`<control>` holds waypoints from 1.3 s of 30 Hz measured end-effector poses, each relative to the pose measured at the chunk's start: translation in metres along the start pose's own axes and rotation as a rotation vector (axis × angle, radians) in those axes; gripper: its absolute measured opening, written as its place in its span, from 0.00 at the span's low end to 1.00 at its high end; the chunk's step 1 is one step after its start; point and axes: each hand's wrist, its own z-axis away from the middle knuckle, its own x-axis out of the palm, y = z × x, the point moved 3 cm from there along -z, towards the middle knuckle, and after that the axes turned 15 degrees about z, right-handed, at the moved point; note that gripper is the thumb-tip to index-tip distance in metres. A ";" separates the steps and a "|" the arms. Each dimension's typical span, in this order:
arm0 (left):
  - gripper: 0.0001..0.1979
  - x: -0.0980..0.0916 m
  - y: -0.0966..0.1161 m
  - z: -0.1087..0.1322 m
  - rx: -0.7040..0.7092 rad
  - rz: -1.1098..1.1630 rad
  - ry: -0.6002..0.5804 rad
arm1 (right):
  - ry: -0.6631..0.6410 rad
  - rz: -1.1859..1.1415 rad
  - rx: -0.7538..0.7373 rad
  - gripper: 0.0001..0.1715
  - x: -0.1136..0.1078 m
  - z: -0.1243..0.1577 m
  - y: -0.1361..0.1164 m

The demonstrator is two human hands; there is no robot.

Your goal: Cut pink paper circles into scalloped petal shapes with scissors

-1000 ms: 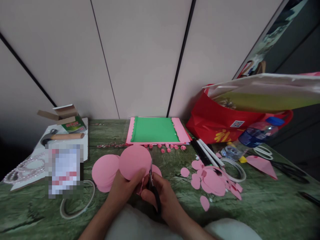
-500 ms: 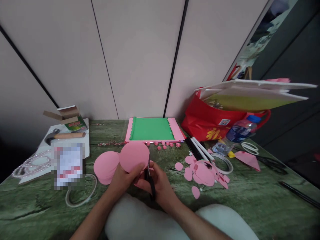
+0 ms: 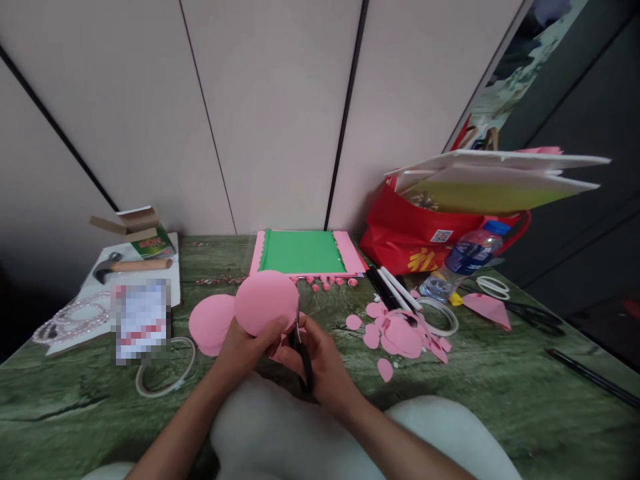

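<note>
My left hand (image 3: 253,349) pinches a pink paper circle (image 3: 267,301) by its lower edge, holding it up off the surface. In my right hand (image 3: 320,357) is a pair of black-handled scissors (image 3: 303,360). Their blades point upward along the circle's right edge. Part of the handles is hidden by my fingers. A pink strip of paper shows between the two hands, partly covered. Left of the held circle lies a stack of pink paper circles (image 3: 211,325). Pink petal-shaped scraps (image 3: 403,337) are heaped to the right.
Behind are a green sheet (image 3: 303,252) on pink paper and small rolled pink flowers (image 3: 315,287). Right: markers (image 3: 399,288), tape roll (image 3: 453,325), water bottle (image 3: 463,260), red bag (image 3: 383,230), more scissors (image 3: 537,313). Left: hammer (image 3: 140,265), opened box (image 3: 150,241), bead strings (image 3: 75,319), tape roll (image 3: 141,382).
The view has shifted slightly, so the table things sit a little higher in it. My hands keep their hold on the circle and scissors, with little visible change between them.
</note>
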 end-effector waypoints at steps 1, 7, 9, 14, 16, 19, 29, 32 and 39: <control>0.13 0.000 0.000 0.000 -0.002 0.000 0.002 | 0.002 -0.001 -0.001 0.24 0.000 0.000 0.001; 0.14 0.000 0.001 0.001 -0.012 -0.012 0.020 | 0.009 0.034 -0.009 0.23 0.001 0.000 0.001; 0.14 0.000 0.000 0.001 -0.017 -0.016 0.021 | 0.014 0.049 -0.020 0.22 0.001 0.001 -0.001; 0.13 0.000 -0.001 0.000 0.000 0.010 0.011 | 0.024 0.041 -0.015 0.18 0.001 0.002 -0.002; 0.12 0.000 -0.001 -0.001 -0.006 -0.001 -0.002 | 0.020 0.022 -0.002 0.18 0.001 0.002 0.000; 0.13 0.000 -0.002 -0.001 -0.019 -0.012 -0.032 | 0.025 -0.001 0.000 0.19 0.001 0.003 0.002; 0.16 0.000 -0.005 -0.001 -0.022 0.013 -0.102 | 0.044 0.032 0.088 0.20 0.002 0.002 0.003; 0.19 0.001 -0.005 -0.001 -0.020 0.042 -0.129 | 0.052 0.040 0.100 0.22 0.003 0.001 0.005; 0.18 0.002 -0.005 0.000 -0.039 0.010 -0.106 | 0.024 0.014 0.078 0.21 0.005 0.000 0.007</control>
